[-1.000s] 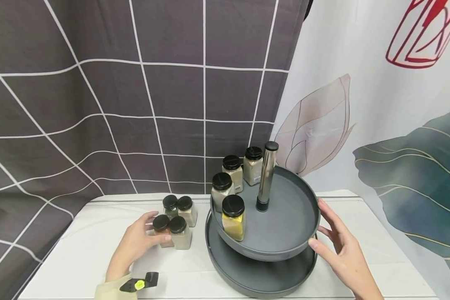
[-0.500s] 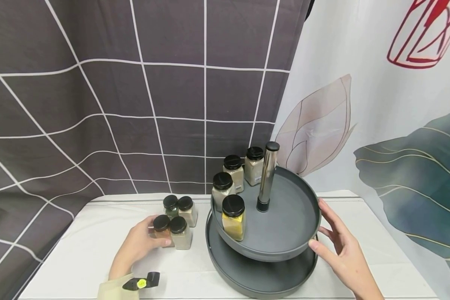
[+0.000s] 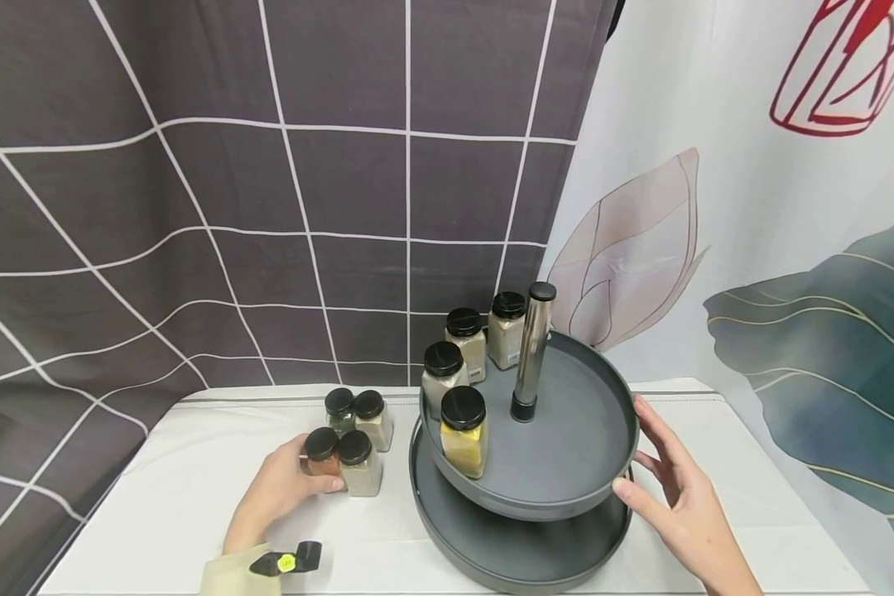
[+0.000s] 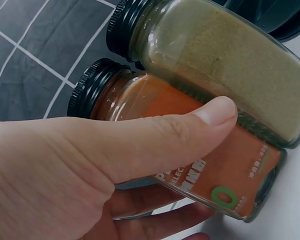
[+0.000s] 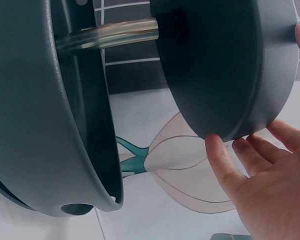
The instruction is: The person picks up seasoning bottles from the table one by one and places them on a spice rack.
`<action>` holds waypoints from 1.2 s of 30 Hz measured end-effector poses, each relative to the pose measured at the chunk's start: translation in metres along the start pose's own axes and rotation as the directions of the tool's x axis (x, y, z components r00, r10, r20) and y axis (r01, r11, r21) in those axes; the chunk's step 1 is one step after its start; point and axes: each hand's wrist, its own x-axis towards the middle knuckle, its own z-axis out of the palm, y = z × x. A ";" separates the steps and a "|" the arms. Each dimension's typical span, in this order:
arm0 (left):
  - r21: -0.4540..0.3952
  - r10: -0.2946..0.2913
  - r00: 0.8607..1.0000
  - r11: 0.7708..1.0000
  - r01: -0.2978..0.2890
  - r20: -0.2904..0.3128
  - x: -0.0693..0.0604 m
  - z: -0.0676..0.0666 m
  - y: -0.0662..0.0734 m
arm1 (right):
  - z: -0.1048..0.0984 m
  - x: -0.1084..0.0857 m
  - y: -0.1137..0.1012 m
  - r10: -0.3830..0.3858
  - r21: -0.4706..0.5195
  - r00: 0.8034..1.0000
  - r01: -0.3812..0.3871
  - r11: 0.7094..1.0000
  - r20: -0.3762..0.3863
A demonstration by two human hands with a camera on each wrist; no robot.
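Glass jar [image 4: 240, 155] of orange powder [image 4: 165, 99]

A dark grey curtain [image 3: 350, 186] crossed by white grid lines hangs above a white table [image 3: 156, 497]. Right of the curtain, a white cloth [image 3: 685, 91] displays a pale pink leaf [image 3: 633, 257] nearest it, with a gold-veined blue-green leaf [image 3: 849, 323] and a red line drawing [image 3: 857, 37] farther from it.
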 end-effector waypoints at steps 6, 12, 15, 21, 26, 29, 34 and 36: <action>-0.005 0.008 1.000 1.000 -0.008 0.001 0.001 0.003 -0.003 | 0.000 0.000 0.000 0.009 -0.004 1.000 -0.009 1.000 0.006; -0.010 0.006 1.000 1.000 -0.006 0.007 0.002 0.004 -0.005 | 0.001 0.001 -0.002 0.031 -0.018 0.999 -0.031 0.999 0.009; -0.010 0.005 1.000 1.000 -0.005 0.008 0.002 0.004 -0.005 | 0.001 0.001 -0.002 0.046 -0.024 0.999 -0.045 0.999 0.012; -0.006 0.003 1.000 1.000 -0.003 0.008 0.002 0.004 -0.005 | 0.001 0.001 0.000 0.013 -0.007 0.999 -0.013 1.000 0.048; 0.009 -0.006 1.000 1.000 0.006 0.003 0.003 0.004 -0.006 | 0.001 0.000 0.002 0.002 -0.032 0.999 -0.001 0.999 0.042; 0.018 0.000 1.000 1.000 0.001 -0.005 0.004 0.004 -0.007 | 0.001 0.000 0.002 -0.007 -0.025 0.999 0.008 1.000 0.046; 0.026 0.023 1.000 0.999 -0.023 -0.010 0.003 0.003 -0.009 | 0.000 0.000 0.000 -0.003 -0.043 0.998 0.006 0.999 0.064; 0.031 0.029 0.999 0.999 -0.029 -0.016 0.003 0.002 -0.010 | 0.000 0.000 0.000 -0.001 -0.049 0.998 0.005 0.999 0.068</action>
